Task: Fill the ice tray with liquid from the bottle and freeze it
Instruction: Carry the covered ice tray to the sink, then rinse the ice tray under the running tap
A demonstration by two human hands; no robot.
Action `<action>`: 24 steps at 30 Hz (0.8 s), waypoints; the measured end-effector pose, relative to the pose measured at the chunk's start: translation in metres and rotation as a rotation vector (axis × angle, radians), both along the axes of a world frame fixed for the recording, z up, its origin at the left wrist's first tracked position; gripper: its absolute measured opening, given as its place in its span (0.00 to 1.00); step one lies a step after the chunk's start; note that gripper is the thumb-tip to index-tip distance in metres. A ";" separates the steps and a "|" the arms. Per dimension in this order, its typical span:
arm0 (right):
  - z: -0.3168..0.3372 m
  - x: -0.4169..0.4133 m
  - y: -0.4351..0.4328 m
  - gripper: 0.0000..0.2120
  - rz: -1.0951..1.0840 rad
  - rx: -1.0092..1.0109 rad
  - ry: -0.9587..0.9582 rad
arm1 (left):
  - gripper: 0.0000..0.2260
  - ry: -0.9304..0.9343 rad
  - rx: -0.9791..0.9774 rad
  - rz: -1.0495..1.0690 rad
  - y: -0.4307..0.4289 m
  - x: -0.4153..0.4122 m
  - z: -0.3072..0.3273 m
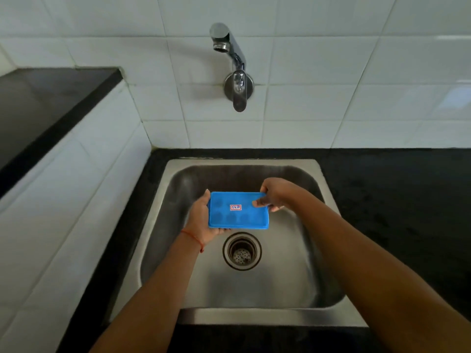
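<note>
A blue ice tray (pixel 238 210) with a blue lid and a small white label on top hangs over the steel sink (pixel 328 189). My left hand (pixel 200 222) cups its left end from below, a red thread around that wrist. Pinching the tray's far right corner is my right hand (pixel 274 196), thumb on the lid. Round cell shapes show faintly through the lid. No bottle is in view.
A chrome wall tap (pixel 229 47) with a lever handle (pixel 239 94) sticks out of the white tiles above the sink. The drain (pixel 242 250) sits below the tray. Black countertop (pixel 395 200) surrounds the sink; a raised black ledge (pixel 38 103) runs along the left.
</note>
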State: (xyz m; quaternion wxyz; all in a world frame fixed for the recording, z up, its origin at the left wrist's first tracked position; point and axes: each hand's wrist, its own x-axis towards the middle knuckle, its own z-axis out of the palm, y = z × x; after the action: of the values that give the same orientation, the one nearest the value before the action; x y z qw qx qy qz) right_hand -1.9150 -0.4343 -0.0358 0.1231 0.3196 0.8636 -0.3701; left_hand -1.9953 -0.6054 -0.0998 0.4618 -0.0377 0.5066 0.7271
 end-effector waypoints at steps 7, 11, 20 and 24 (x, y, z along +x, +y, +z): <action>0.003 0.000 -0.012 0.12 -0.096 0.070 0.192 | 0.25 -0.008 -0.008 -0.043 0.007 -0.021 0.001; 0.008 0.006 -0.010 0.12 -0.111 0.034 0.292 | 0.29 -0.065 0.054 -0.001 0.014 -0.027 0.005; 0.006 0.049 0.019 0.15 -0.031 0.179 0.499 | 0.23 -0.229 0.196 0.186 0.009 -0.050 0.012; -0.014 0.050 0.015 0.18 -0.072 0.195 0.675 | 0.25 -0.188 0.125 -0.029 0.018 -0.034 0.020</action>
State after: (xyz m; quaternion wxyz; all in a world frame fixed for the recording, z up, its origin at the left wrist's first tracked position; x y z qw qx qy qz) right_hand -1.8647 -0.4192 -0.0495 -0.2135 0.2195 0.8751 -0.3748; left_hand -2.0293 -0.5873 -0.0796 0.5191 -0.0695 0.4153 0.7438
